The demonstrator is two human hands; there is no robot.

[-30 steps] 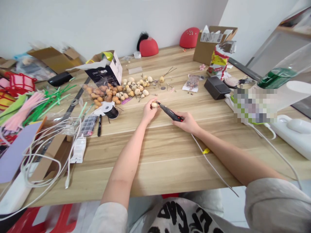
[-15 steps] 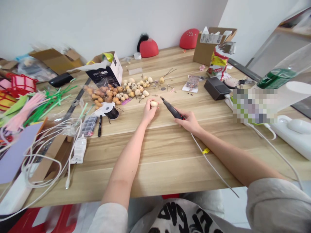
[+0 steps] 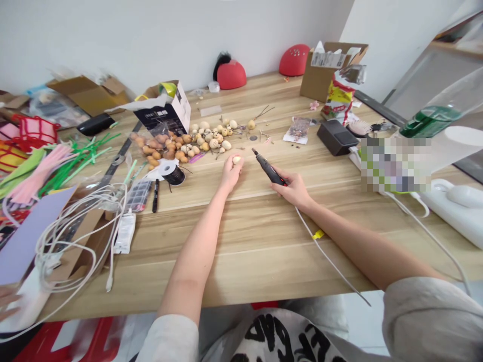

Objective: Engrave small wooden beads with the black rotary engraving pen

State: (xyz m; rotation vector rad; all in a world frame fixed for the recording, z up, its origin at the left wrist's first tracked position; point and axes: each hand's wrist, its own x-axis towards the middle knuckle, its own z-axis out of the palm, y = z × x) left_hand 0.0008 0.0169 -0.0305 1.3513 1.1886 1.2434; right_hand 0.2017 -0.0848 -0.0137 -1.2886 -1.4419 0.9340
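Pinched in the fingers of my left hand [image 3: 230, 175] is a small pale gourd [image 3: 236, 160], mostly covered by the fingers. My right hand [image 3: 293, 189] is wrapped round a dark rotary tool [image 3: 269, 170], whose tip points up and left towards the gourd with a gap between them. A pale cord [image 3: 326, 256] with a yellow tag [image 3: 318, 235] trails below the right hand. Behind my left hand lies a heap of pale small gourds [image 3: 211, 137], some with dark stems, beside browner ones [image 3: 166, 145].
A spool of black cord [image 3: 173, 175], a marker [image 3: 155, 196] and coiled white cable [image 3: 81, 236] lie to the left. Another person's hand [image 3: 6, 301] shows at the left edge. On the right stand a black box [image 3: 336, 137], a snack bag [image 3: 337, 95] and a carton [image 3: 315, 78].
My left hand has turned slightly and hides more of the gourd. The tool's tip has shifted a little right. At the left, the cable coil has moved and another person's hand has appeared.
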